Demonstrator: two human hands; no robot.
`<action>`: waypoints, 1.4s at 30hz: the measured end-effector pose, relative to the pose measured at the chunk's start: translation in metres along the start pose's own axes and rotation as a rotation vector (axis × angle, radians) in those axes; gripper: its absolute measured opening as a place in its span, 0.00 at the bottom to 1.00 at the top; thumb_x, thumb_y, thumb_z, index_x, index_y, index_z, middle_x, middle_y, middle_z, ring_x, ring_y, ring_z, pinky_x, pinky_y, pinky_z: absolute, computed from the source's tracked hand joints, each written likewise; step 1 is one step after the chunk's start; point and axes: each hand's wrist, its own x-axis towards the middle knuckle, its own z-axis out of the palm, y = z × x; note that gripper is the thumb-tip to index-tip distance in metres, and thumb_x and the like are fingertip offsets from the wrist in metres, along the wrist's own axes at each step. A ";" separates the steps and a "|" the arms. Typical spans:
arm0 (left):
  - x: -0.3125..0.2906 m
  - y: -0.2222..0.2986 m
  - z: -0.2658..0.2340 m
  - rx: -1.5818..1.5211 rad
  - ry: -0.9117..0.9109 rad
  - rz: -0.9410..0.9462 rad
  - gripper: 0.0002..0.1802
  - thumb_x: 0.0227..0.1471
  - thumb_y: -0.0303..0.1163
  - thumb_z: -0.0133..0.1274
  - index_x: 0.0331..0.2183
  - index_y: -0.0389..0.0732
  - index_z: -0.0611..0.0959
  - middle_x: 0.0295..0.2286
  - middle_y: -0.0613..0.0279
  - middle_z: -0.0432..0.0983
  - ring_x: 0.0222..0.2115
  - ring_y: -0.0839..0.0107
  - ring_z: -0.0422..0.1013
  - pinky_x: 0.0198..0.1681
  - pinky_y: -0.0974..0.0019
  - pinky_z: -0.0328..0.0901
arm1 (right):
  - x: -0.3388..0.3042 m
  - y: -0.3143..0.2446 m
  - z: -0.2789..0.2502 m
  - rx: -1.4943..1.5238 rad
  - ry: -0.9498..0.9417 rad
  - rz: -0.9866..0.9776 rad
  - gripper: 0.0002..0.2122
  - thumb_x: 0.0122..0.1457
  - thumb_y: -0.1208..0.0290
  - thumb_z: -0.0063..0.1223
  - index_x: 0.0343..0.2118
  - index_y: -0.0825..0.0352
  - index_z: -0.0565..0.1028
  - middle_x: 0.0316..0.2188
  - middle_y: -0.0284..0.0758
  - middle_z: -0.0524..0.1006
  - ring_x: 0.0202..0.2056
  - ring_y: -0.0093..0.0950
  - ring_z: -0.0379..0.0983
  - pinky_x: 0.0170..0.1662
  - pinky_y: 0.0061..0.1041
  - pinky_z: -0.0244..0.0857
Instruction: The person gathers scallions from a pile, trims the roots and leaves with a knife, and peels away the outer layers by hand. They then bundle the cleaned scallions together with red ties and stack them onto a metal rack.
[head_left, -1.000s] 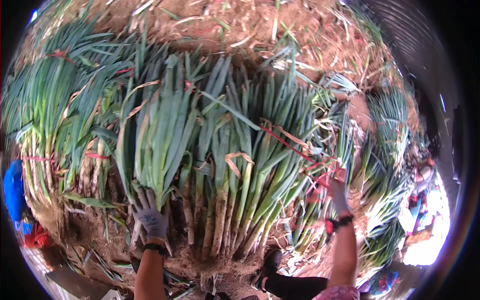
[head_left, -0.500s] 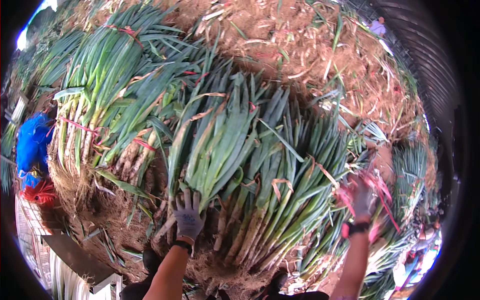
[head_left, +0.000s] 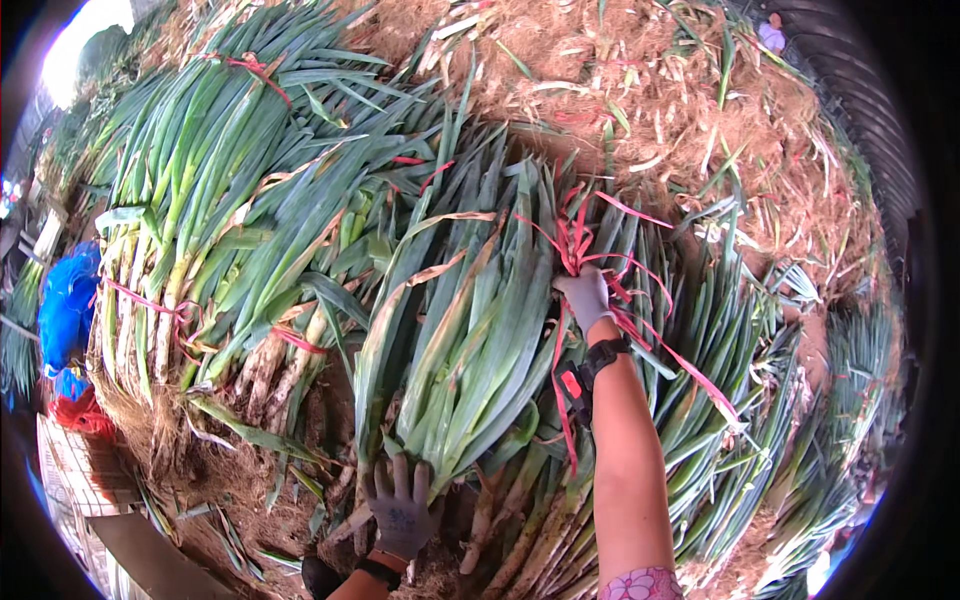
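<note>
Ties (head_left: 574, 242), several, clenched in right grip (head_left: 586, 293); left grip (head_left: 402, 517) spread at one leek bunch (head_left: 475, 355).

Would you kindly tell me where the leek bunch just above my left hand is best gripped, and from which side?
Probably at its lower end, beside your left hand, coming from the near side: the leek bunch narrows there, while its leaves fan wide farther out.
</note>
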 end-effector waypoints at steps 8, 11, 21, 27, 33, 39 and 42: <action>0.004 -0.002 0.001 -0.023 0.008 0.011 0.37 0.37 0.48 0.57 0.48 0.41 0.69 0.51 0.39 0.59 0.49 0.35 0.58 0.52 0.31 0.46 | -0.028 -0.004 -0.020 0.538 -0.183 0.039 0.13 0.52 0.61 0.57 0.36 0.64 0.75 0.21 0.25 0.72 0.21 0.17 0.65 0.26 0.19 0.60; 0.004 0.000 -0.003 -0.030 0.045 0.039 0.37 0.37 0.48 0.57 0.49 0.40 0.69 0.52 0.39 0.59 0.49 0.36 0.58 0.51 0.31 0.46 | -0.052 0.007 -0.050 0.853 -0.167 -0.015 0.14 0.60 0.57 0.50 0.37 0.65 0.74 0.25 0.27 0.73 0.24 0.18 0.65 0.27 0.18 0.59; -0.011 0.004 -0.020 -0.007 -0.039 -0.062 0.41 0.45 0.53 0.53 0.57 0.45 0.63 0.59 0.50 0.49 0.53 0.39 0.54 0.55 0.39 0.49 | -0.274 -0.029 -0.287 1.157 -0.037 -0.098 0.16 0.59 0.55 0.50 0.30 0.67 0.73 0.26 0.35 0.76 0.22 0.24 0.68 0.23 0.22 0.57; -0.027 0.009 -0.065 -0.127 0.085 0.031 0.39 0.44 0.49 0.55 0.54 0.40 0.66 0.55 0.48 0.58 0.54 0.43 0.55 0.57 0.48 0.50 | -0.399 -0.051 -0.354 0.668 0.098 0.027 0.15 0.59 0.55 0.50 0.32 0.64 0.74 0.22 0.27 0.74 0.20 0.17 0.65 0.23 0.18 0.57; -0.100 0.162 -0.268 -1.095 0.248 0.652 0.30 0.41 0.29 0.60 0.49 0.35 0.71 0.48 0.50 0.68 0.51 0.54 0.62 0.55 0.57 0.55 | -0.543 -0.070 -0.351 0.605 0.123 -0.033 0.16 0.59 0.55 0.51 0.31 0.65 0.73 0.19 0.25 0.70 0.20 0.16 0.62 0.24 0.16 0.58; -0.222 0.175 -0.296 -1.067 0.252 0.492 0.11 0.50 0.34 0.53 0.30 0.35 0.80 0.21 0.52 0.73 0.22 0.60 0.71 0.27 0.62 0.64 | -0.676 -0.094 -0.359 0.596 0.095 -0.062 0.12 0.57 0.60 0.55 0.30 0.65 0.75 0.18 0.26 0.72 0.16 0.13 0.65 0.17 0.13 0.55; -0.259 0.107 -0.276 -0.684 0.210 0.602 0.09 0.52 0.35 0.50 0.33 0.41 0.80 0.16 0.55 0.71 0.16 0.62 0.69 0.22 0.60 0.64 | -0.709 -0.067 -0.388 0.535 0.166 -0.072 0.12 0.58 0.63 0.53 0.30 0.70 0.75 0.19 0.28 0.74 0.15 0.15 0.64 0.17 0.15 0.57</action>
